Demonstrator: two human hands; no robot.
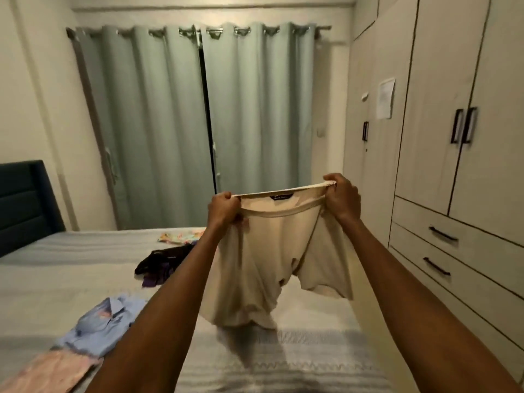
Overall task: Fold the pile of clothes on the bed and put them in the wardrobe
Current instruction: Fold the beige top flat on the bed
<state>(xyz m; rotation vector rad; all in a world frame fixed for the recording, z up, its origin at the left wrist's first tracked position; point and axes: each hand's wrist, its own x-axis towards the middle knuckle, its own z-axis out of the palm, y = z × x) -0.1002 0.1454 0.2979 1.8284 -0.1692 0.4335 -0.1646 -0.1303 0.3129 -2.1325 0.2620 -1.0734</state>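
A cream T-shirt [272, 251] hangs in the air above the bed [297, 355], its neckline stretched between my hands. My left hand [224, 209] grips the left side of the collar and my right hand [341, 197] grips the right side. The shirt's hem dangles just over the bedcover. A folded light-blue shirt [103, 327] lies at the lower left of the bed, with a folded pink garment [48, 370] beside it. Farther back lie a dark purple-black garment [160, 263] and a colourful patterned piece [181, 236]. The wardrobe [442, 137] stands at the right with its doors shut.
Two drawers [442, 236] sit under the wardrobe doors, close to the bed's right edge. Pale green curtains [198, 123] cover the far wall. A dark headboard [25, 205] stands at the left. A paper sheet [385, 98] is stuck on a wardrobe door.
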